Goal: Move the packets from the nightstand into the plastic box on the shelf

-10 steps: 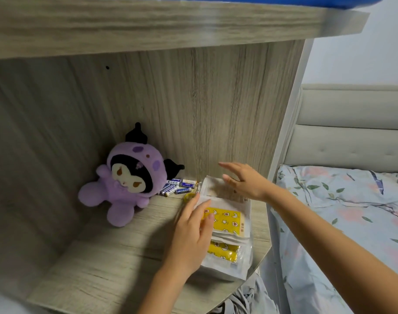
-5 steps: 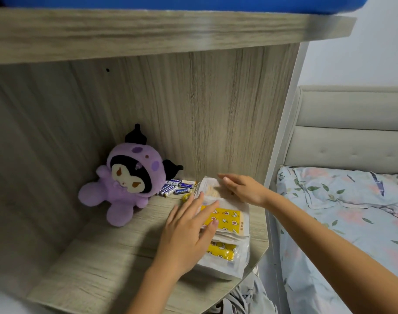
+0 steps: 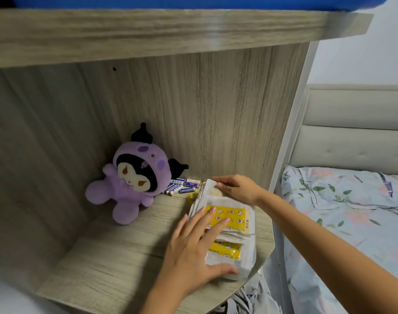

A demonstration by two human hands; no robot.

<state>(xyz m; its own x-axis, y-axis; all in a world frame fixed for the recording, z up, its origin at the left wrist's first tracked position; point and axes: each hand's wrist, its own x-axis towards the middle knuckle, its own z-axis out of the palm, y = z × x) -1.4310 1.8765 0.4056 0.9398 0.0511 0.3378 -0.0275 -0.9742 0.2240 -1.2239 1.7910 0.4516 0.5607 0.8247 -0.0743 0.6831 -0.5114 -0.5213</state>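
Note:
A stack of clear packets (image 3: 235, 219) with yellow printed inserts lies on the nightstand (image 3: 116, 264) near its right edge. My left hand (image 3: 195, 252) lies flat on the stack's left side, fingers straight over the top packet, thumb along the near edge. My right hand (image 3: 236, 188) rests on the far end of the stack, its fingertips at the top packet's far corner. A blue thing (image 3: 116, 2) sits on the shelf (image 3: 148, 30) above; only its bottom edge shows, so I cannot tell if it is the plastic box.
A purple plush toy (image 3: 130, 182) sits at the back left of the nightstand. Several batteries (image 3: 182, 185) lie behind the packets beside a small yellow tape roll (image 3: 191, 197). Wooden walls close the back and left. A bed with a floral pillow (image 3: 343, 200) is on the right.
My right hand has come down from above onto the far end of the packets. My left hand has slid a little leftward and settled flat on the stack.

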